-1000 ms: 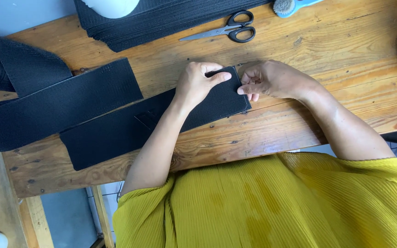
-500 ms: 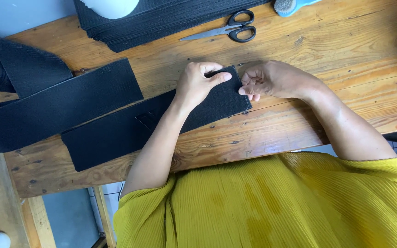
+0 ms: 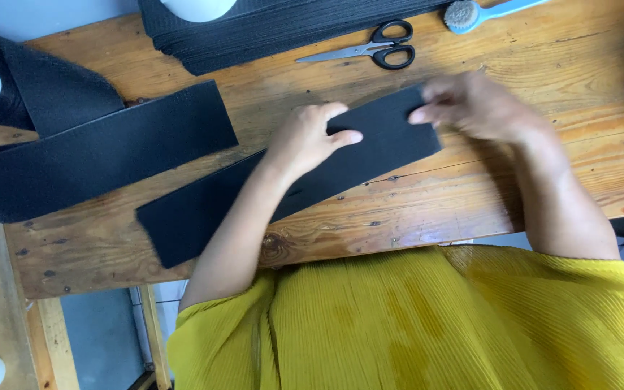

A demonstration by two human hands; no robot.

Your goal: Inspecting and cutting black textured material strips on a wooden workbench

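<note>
A cut strip of wide black elastic band (image 3: 370,155) lies slantwise on the wooden table (image 3: 485,209). My left hand (image 3: 310,137) presses flat on its middle, fingers pointing right. My right hand (image 3: 471,107) pinches the strip's right end between thumb and fingers; this hand is blurred. Part of the strip is hidden under my left forearm.
A roll of the same black band (image 3: 9,79) sits at the far left, its loose length (image 3: 102,155) trailing across the table. A stack of black strips (image 3: 269,29) lies at the top. Scissors (image 3: 377,52) and a blue-handled brush (image 3: 471,13) lie beyond my hands.
My right hand has drawn the strip's end out to the right, so the strip now lies longer and flatter. My left hand stays pressed on it.
</note>
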